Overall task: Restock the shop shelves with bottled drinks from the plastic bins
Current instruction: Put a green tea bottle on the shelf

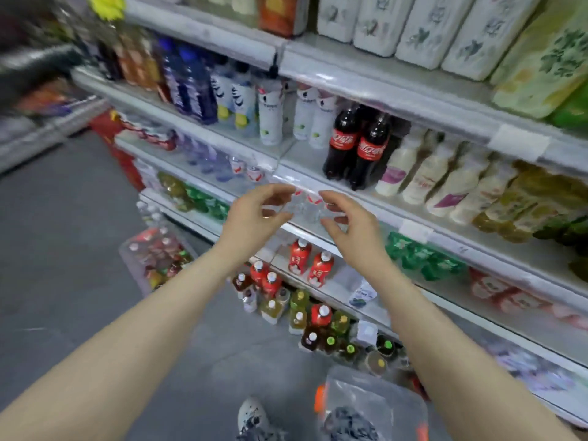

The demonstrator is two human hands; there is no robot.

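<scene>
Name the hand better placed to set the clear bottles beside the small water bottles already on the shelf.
Left, probably. Both hands grip the clear bottles, but the left hand sits nearer the shelved water bottles, which stand up and leftward; the right hand would have to reach across.

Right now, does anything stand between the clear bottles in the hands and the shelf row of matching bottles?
Nothing visible does. The left hand and right hand hold the clear bottles at the shelf edge, and the strip in front of the matching bottles looks bare. The cola bottles stand off to the right.
</scene>
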